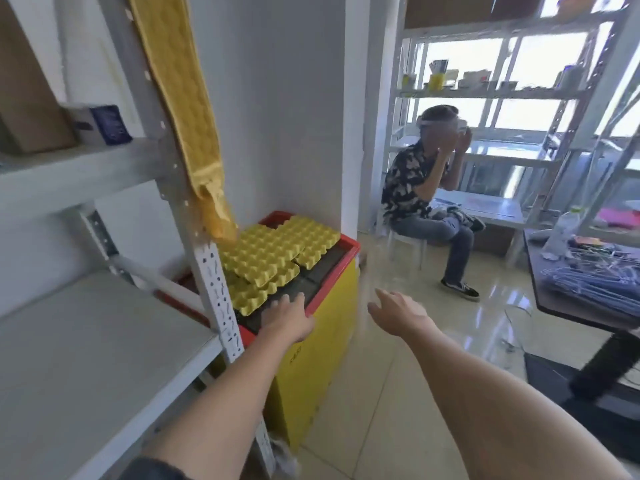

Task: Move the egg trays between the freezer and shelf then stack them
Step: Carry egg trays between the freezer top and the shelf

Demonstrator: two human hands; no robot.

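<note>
Several yellow egg trays (273, 251) lie overlapping and askew on top of the yellow chest freezer (322, 344) with a red rim. My left hand (287, 320) reaches over the freezer's near edge, just short of the nearest tray, fingers apart and holding nothing. My right hand (398, 311) hovers in the air to the right of the freezer, open and empty. The grey metal shelf (86, 344) stands at the left, right beside the freezer.
A yellow towel (180, 98) hangs down the shelf post above the trays. A person (429, 199) sits on a white stool beyond the freezer. A dark table (585, 289) with hangers stands at the right. A box and a small blue carton sit on the upper shelf.
</note>
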